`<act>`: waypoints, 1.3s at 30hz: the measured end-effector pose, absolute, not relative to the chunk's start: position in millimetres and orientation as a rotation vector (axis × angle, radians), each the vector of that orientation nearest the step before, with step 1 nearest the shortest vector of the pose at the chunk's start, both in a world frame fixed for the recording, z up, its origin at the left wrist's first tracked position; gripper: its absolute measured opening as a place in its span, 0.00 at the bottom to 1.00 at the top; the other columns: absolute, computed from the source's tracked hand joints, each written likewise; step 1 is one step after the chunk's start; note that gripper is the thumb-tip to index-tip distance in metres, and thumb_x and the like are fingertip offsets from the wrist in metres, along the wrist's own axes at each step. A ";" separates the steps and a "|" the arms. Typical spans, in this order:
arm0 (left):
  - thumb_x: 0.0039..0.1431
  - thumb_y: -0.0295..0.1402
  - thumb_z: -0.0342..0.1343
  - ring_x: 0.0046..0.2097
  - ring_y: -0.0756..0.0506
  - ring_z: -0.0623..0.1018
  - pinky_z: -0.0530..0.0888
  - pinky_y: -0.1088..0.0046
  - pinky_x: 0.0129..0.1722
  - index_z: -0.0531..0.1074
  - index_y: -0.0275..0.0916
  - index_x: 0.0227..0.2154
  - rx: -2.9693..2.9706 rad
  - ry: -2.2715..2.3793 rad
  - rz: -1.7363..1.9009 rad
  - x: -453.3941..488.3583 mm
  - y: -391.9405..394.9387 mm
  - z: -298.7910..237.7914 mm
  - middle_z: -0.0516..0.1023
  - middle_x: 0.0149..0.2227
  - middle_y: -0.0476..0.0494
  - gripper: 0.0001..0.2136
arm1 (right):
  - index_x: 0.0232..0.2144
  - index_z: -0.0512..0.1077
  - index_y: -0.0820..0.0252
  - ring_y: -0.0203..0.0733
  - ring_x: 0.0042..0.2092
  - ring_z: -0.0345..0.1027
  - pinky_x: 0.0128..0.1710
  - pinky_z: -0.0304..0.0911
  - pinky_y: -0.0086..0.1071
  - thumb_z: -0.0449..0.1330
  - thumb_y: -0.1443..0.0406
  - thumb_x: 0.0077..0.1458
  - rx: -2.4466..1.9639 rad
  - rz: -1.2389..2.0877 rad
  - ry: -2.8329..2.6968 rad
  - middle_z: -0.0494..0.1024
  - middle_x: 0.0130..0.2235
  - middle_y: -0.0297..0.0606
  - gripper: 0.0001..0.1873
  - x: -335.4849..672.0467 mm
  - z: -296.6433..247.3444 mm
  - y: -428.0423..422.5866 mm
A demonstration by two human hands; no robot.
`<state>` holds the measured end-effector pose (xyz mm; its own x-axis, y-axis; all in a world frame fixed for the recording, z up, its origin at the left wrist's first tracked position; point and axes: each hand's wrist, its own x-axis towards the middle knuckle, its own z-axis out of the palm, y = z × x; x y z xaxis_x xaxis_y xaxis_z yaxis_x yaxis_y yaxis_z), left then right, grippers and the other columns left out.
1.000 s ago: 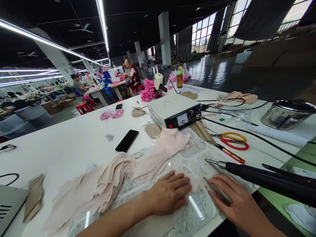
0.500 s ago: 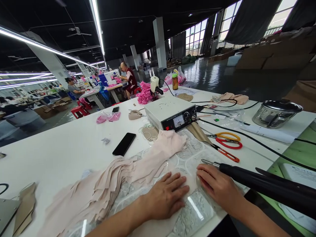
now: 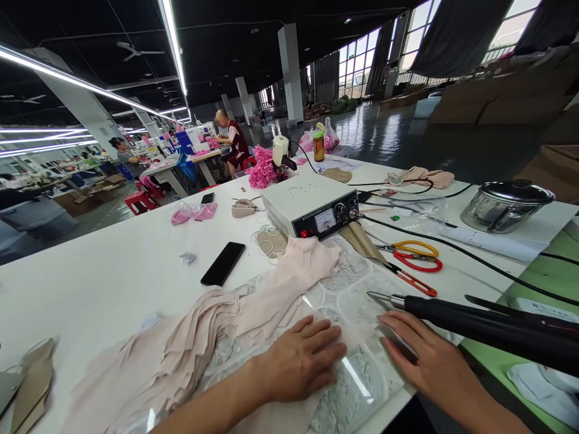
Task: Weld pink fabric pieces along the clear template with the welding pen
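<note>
My left hand (image 3: pixel 305 361) lies flat, fingers stretched, on a thin pale pink fabric piece over a clear-covered, grey-patterned board (image 3: pixel 357 386). My right hand (image 3: pixel 420 355) is at the board's right side, thumb and fingers apart, near the fabric's edge; I see nothing held in it. Just above it, a black pen-shaped tool (image 3: pixel 452 313) with a pointed metal tip reaches in from the right, apart from the fingers. To the left of my left hand spreads a fanned stack of pale pink fabric pieces (image 3: pixel 190 337).
Behind the board stands a control box (image 3: pixel 312 205) with a dial and cable. Scissors with yellow and red handles (image 3: pixel 416 256) and red-handled snips (image 3: pixel 416 282) lie right of it. A phone (image 3: pixel 223 263) lies left, a lidded glass pot (image 3: pixel 506 205) far right. Two people sit at machines beyond.
My right hand has moved to the right, and its thumb and fingers have spread apart. My left hand stays flat in place. The black tool has hardly moved.
</note>
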<state>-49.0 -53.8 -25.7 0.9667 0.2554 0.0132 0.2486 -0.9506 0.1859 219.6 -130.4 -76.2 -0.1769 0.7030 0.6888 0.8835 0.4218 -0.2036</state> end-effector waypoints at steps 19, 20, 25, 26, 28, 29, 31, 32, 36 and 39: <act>0.69 0.41 0.45 0.64 0.39 0.62 0.60 0.58 0.63 0.62 0.39 0.59 2.954 0.385 0.097 -55.3 -54.7 -29.2 0.61 0.63 0.41 0.20 | 0.40 0.68 0.61 0.42 0.39 0.68 0.35 0.67 0.31 0.46 0.68 0.69 -1.339 -0.314 -1.891 0.69 0.41 0.41 0.11 195.0 -70.2 -124.7; 0.69 0.41 0.45 0.64 0.39 0.62 0.60 0.57 0.62 0.62 0.39 0.58 2.956 0.383 0.099 -55.7 -54.8 -28.9 0.61 0.63 0.41 0.20 | 0.40 0.68 0.61 0.42 0.40 0.68 0.37 0.66 0.31 0.46 0.69 0.68 -1.318 -0.319 -1.886 0.69 0.41 0.41 0.11 194.9 -70.1 -122.8; 0.69 0.41 0.44 0.64 0.39 0.62 0.60 0.57 0.62 0.63 0.39 0.58 2.953 0.372 0.123 -57.5 -55.3 -26.8 0.62 0.63 0.41 0.19 | 0.44 0.68 0.59 0.42 0.42 0.68 0.41 0.66 0.31 0.46 0.72 0.67 -1.252 -0.320 -1.911 0.69 0.43 0.41 0.12 202.6 -71.0 -122.2; 0.69 0.41 0.43 0.64 0.39 0.63 0.60 0.57 0.62 0.63 0.39 0.58 2.955 0.372 0.128 -57.9 -55.2 -26.8 0.62 0.63 0.41 0.19 | 0.44 0.68 0.59 0.42 0.42 0.68 0.40 0.66 0.31 0.46 0.72 0.67 -1.257 -0.311 -1.924 0.70 0.43 0.40 0.12 204.6 -71.9 -123.3; 0.69 0.41 0.43 0.64 0.39 0.63 0.60 0.57 0.62 0.63 0.39 0.58 2.959 0.368 0.136 -58.7 -55.0 -27.2 0.63 0.62 0.40 0.19 | 0.43 0.68 0.59 0.43 0.41 0.68 0.39 0.66 0.31 0.45 0.70 0.68 -1.281 -0.290 -1.942 0.70 0.43 0.41 0.12 208.1 -73.6 -126.1; 0.69 0.41 0.43 0.64 0.39 0.63 0.60 0.58 0.62 0.63 0.39 0.58 2.957 0.363 0.142 -59.0 -54.8 -27.5 0.63 0.62 0.40 0.19 | 0.44 0.68 0.60 0.43 0.41 0.68 0.38 0.67 0.32 0.45 0.69 0.68 -1.296 -0.280 -1.945 0.69 0.43 0.42 0.12 209.5 -74.2 -127.4; 0.69 0.41 0.44 0.63 0.39 0.63 0.60 0.58 0.63 0.63 0.39 0.58 2.948 0.355 0.151 -59.4 -54.3 -28.0 0.63 0.62 0.40 0.19 | 0.46 0.68 0.60 0.45 0.43 0.68 0.38 0.67 0.32 0.46 0.67 0.68 -1.324 -0.263 -1.948 0.69 0.45 0.43 0.12 211.4 -74.2 -129.0; 0.69 0.41 0.44 0.63 0.39 0.63 0.60 0.58 0.63 0.63 0.39 0.57 2.945 0.353 0.152 -59.4 -54.0 -28.1 0.64 0.62 0.40 0.19 | 0.47 0.67 0.61 0.45 0.43 0.68 0.38 0.67 0.32 0.46 0.66 0.68 -1.337 -0.254 -1.950 0.69 0.45 0.44 0.12 211.7 -73.9 -128.9; 0.69 0.40 0.45 0.63 0.38 0.64 0.61 0.57 0.62 0.63 0.38 0.57 2.958 0.353 0.142 -59.0 -53.7 -27.5 0.63 0.62 0.39 0.19 | 0.44 0.67 0.60 0.41 0.38 0.68 0.31 0.66 0.29 0.45 0.68 0.68 -1.353 -0.237 -1.966 0.69 0.41 0.42 0.11 210.0 -73.5 -123.3; 0.68 0.39 0.45 0.63 0.38 0.64 0.60 0.57 0.62 0.64 0.38 0.57 2.956 0.358 0.164 -59.6 -54.3 -26.8 0.63 0.62 0.40 0.18 | 0.40 0.67 0.60 0.40 0.37 0.68 0.32 0.67 0.29 0.45 0.70 0.67 -1.319 -0.268 -1.955 0.69 0.39 0.40 0.11 210.0 -76.7 -119.2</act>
